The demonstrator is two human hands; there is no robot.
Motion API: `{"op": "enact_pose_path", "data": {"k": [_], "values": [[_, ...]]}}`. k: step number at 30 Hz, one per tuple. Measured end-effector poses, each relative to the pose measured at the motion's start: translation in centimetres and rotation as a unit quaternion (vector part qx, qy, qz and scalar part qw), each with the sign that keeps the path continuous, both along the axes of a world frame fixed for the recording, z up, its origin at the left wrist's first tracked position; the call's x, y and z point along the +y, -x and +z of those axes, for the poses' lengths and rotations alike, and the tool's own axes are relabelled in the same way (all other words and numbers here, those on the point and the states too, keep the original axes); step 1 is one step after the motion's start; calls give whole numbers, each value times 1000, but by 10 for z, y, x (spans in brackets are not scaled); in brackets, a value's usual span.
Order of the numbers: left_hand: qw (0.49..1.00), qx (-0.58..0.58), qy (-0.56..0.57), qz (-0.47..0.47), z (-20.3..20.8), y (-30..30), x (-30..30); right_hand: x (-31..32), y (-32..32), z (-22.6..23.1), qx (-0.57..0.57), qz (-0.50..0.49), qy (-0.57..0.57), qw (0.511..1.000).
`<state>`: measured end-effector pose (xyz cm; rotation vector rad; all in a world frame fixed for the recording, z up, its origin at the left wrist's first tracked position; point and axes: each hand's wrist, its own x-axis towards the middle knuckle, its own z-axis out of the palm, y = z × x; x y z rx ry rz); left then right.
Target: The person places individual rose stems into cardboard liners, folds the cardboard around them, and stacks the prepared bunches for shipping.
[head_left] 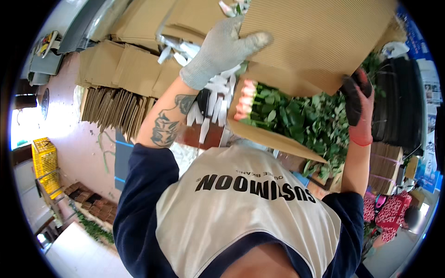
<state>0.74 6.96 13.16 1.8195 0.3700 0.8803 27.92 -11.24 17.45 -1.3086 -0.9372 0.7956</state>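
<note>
My left hand (222, 51), in a pale grey knit glove, grips the left edge of a corrugated cardboard sheet (320, 39), its thumb stretched across the ribbed face. At the sheet's lower right corner is my right hand (358, 99), in a red glove with a black coating, its fingers closed on that corner. Below the raised sheet lies a bunch of roses (245, 99), pink heads to the left and leafy green stems (301, 116) to the right. A cardboard flap (278, 140) runs along their near side. The sheet hides the flowers' far side.
White plastic strips or ties (215, 104) lie in a heap left of the roses. Stacked folded cardboard (116, 109) stands further left. A yellow crate (45, 162) is on the floor at far left. Dark stacked sheets (396, 102) stand at right; a person in red patterned clothing (391, 213) is lower right.
</note>
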Motion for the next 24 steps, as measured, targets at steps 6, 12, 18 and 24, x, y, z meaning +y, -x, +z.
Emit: {"op": "enact_pose_path", "data": {"k": [6, 12, 18, 24], "values": [[917, 213, 336, -34, -55, 24, -46, -54, -1, -123, -103, -84, 104, 986], [859, 397, 318, -56, -148, 32, -67, -61, 16, -172, -339, -12, 292, 894], [827, 524, 141, -145, -174, 37, -58, -46, 25, -89, -482, 171, 249, 822], [811, 559, 99, -139, -158, 36, -60, 24, 81, -180, -589, 427, -51, 684]]}}
